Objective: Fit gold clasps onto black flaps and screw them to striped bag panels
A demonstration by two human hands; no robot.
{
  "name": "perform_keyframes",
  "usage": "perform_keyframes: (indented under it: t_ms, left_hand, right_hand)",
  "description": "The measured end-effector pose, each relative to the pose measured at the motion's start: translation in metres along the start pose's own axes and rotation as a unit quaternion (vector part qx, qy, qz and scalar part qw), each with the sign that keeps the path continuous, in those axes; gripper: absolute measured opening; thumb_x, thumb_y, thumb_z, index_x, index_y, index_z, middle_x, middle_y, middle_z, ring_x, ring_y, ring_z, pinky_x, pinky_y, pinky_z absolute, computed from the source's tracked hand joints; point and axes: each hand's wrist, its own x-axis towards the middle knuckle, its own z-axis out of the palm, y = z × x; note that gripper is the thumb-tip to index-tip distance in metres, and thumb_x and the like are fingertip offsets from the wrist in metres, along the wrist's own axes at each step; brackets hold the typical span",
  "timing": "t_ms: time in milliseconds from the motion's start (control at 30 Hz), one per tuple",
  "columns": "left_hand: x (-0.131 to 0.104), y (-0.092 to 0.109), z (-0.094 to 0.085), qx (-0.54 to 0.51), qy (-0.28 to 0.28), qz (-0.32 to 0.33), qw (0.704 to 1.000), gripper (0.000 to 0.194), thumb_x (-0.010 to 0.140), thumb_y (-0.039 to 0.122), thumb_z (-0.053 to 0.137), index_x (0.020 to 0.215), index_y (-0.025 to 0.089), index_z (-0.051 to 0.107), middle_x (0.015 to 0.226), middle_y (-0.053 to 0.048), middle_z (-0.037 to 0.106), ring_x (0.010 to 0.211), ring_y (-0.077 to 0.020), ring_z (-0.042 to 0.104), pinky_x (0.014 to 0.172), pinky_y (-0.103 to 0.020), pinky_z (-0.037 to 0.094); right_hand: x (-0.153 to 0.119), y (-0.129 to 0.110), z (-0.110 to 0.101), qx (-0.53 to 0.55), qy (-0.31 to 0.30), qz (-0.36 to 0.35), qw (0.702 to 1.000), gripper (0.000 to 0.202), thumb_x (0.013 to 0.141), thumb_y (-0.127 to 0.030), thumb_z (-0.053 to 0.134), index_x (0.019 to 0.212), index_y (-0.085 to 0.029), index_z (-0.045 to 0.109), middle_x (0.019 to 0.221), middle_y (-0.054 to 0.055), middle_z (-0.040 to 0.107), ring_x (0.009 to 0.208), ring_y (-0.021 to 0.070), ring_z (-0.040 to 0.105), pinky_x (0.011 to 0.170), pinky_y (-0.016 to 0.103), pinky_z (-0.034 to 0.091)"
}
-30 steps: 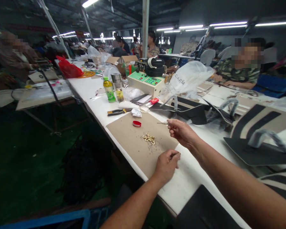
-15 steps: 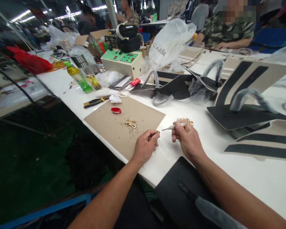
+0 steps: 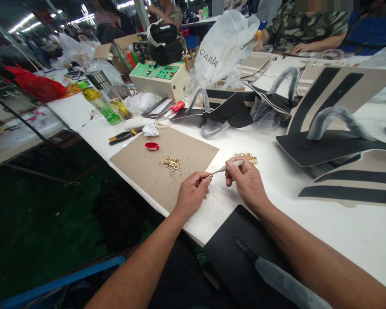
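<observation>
My left hand [image 3: 193, 193] pinches a small gold metal ring [image 3: 210, 175] between thumb and fingertips, over the table edge of the board. A thin-tipped screwdriver [image 3: 227, 167] with a pale handle is gripped in my right hand [image 3: 246, 178], its tip touching the gold piece. Gold rings [image 3: 170, 162] lie in a small heap on a tan board [image 3: 141, 171], with tiny dark bits scattered around them. Behind my right hand is a second heap of gold rings [image 3: 248, 157]. A black bag panel [image 3: 231, 240] with a wrapped handle lies below my forearms.
A red oval dish [image 3: 152, 146], pliers [image 3: 125, 135] and crumpled white paper [image 3: 150, 129] sit at the board's far side. Bottles [image 3: 103, 105] and a control box [image 3: 161, 79] stand behind. Striped bag panels [image 3: 337, 150] with wrapped handles occupy the right. A person in camouflage [image 3: 309, 30] sits opposite.
My right hand has moved left, bringing the screwdriver's tip from a short gap away to the gold piece. My left hand keeps its pinch. The whole view has shifted slightly.
</observation>
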Motion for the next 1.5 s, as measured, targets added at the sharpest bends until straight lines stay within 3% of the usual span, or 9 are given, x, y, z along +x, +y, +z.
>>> perform_keyframes:
  t_ms: [467, 700, 800, 933, 1100, 1200, 1300, 1400, 1500]
  left_hand:
    - [0.0, 0.002, 0.0, 0.021, 0.003, 0.007, 1.0, 0.021, 0.092, 0.036, 0.068, 0.101, 0.018, 0.076, 0.064, 0.003, 0.064, 0.053, -0.0099, 0.06, 0.05, -0.02, 0.049]
    - [-0.002, 0.001, 0.001, 0.041, 0.039, 0.007, 0.998, 0.025, 0.093, 0.039, 0.067, 0.101, 0.018, 0.077, 0.068, 0.002, 0.067, 0.053, -0.011, 0.06, 0.05, -0.021, 0.049]
    - [0.002, 0.0, -0.014, 0.132, 0.089, 0.038, 0.987, 0.024, 0.093, 0.038, 0.066, 0.101, 0.02, 0.079, 0.079, -0.001, 0.074, 0.063, -0.0143, 0.066, 0.058, -0.025, 0.052]
    - [0.015, 0.001, -0.054, 0.32, 0.136, 0.076, 0.935, 0.021, 0.096, 0.034, 0.064, 0.105, 0.023, 0.08, 0.106, -0.005, 0.08, 0.087, -0.0227, 0.072, 0.085, -0.038, 0.056]
    - [0.025, 0.008, -0.079, 0.422, 0.141, 0.045, 0.894, 0.043, 0.093, 0.033, 0.068, 0.134, 0.023, 0.069, 0.102, -0.006, 0.079, 0.074, -0.0251, 0.067, 0.077, -0.042, 0.053]
    - [0.027, 0.015, -0.054, 0.432, 0.099, 0.093, 0.892, 0.045, 0.094, 0.031, 0.067, 0.139, 0.024, 0.065, 0.102, -0.004, 0.077, 0.074, -0.0218, 0.067, 0.077, -0.037, 0.052]
    - [0.035, 0.023, -0.007, 0.435, 0.006, 0.167, 0.885, 0.031, 0.098, 0.03, 0.063, 0.127, 0.024, 0.072, 0.111, -0.004, 0.075, 0.084, -0.0197, 0.069, 0.08, -0.032, 0.053]
    - [0.053, 0.03, 0.039, 0.451, -0.042, 0.19, 0.871, 0.029, 0.1, 0.03, 0.062, 0.127, 0.026, 0.073, 0.122, -0.004, 0.073, 0.1, -0.0211, 0.07, 0.086, -0.031, 0.053]
    - [0.072, 0.032, 0.066, 0.477, -0.076, 0.187, 0.856, 0.029, 0.099, 0.03, 0.064, 0.127, 0.027, 0.073, 0.12, -0.005, 0.072, 0.112, -0.0242, 0.067, 0.087, -0.032, 0.052]
  right_hand:
    - [-0.001, -0.003, 0.001, -0.04, -0.008, -0.001, 0.999, 0.029, 0.1, -0.052, 0.065, 0.094, -0.023, 0.064, 0.063, -0.003, 0.063, 0.057, 0.0148, 0.058, 0.062, 0.028, 0.046]
    - [0.01, 0.01, -0.006, 0.107, 0.044, 0.068, 0.991, 0.029, 0.091, -0.05, 0.072, 0.09, -0.022, 0.062, 0.067, -0.003, 0.063, 0.051, 0.0124, 0.057, 0.053, 0.026, 0.047]
    - [0.02, 0.014, -0.017, 0.165, 0.1, 0.077, 0.978, 0.03, 0.087, -0.047, 0.076, 0.088, -0.022, 0.06, 0.067, -0.004, 0.06, 0.049, 0.0104, 0.054, 0.048, 0.023, 0.045]
    - [0.036, 0.018, -0.039, 0.212, 0.183, 0.074, 0.957, 0.032, 0.08, -0.044, 0.08, 0.088, -0.023, 0.058, 0.063, -0.006, 0.057, 0.047, 0.0094, 0.051, 0.043, 0.021, 0.041]
    - [0.05, 0.023, -0.056, 0.216, 0.229, 0.047, 0.948, 0.033, 0.078, -0.046, 0.08, 0.084, -0.022, 0.058, 0.064, -0.006, 0.057, 0.047, 0.0083, 0.051, 0.044, 0.02, 0.042]
    - [0.053, 0.025, -0.057, 0.216, 0.232, 0.038, 0.948, 0.035, 0.079, -0.048, 0.079, 0.083, -0.022, 0.056, 0.064, -0.006, 0.057, 0.046, 0.0083, 0.051, 0.044, 0.02, 0.042]
    - [0.053, 0.026, -0.057, 0.218, 0.232, 0.041, 0.947, 0.035, 0.08, -0.049, 0.079, 0.084, -0.022, 0.056, 0.064, -0.006, 0.057, 0.046, 0.0087, 0.052, 0.043, 0.02, 0.042]
    - [0.053, 0.026, -0.058, 0.227, 0.232, 0.039, 0.945, 0.034, 0.08, -0.047, 0.08, 0.085, -0.022, 0.057, 0.063, -0.006, 0.057, 0.047, 0.0089, 0.052, 0.043, 0.02, 0.042]
    - [0.053, 0.026, -0.058, 0.236, 0.234, 0.036, 0.942, 0.034, 0.079, -0.047, 0.081, 0.086, -0.022, 0.058, 0.063, -0.006, 0.058, 0.047, 0.0085, 0.051, 0.043, 0.019, 0.042]
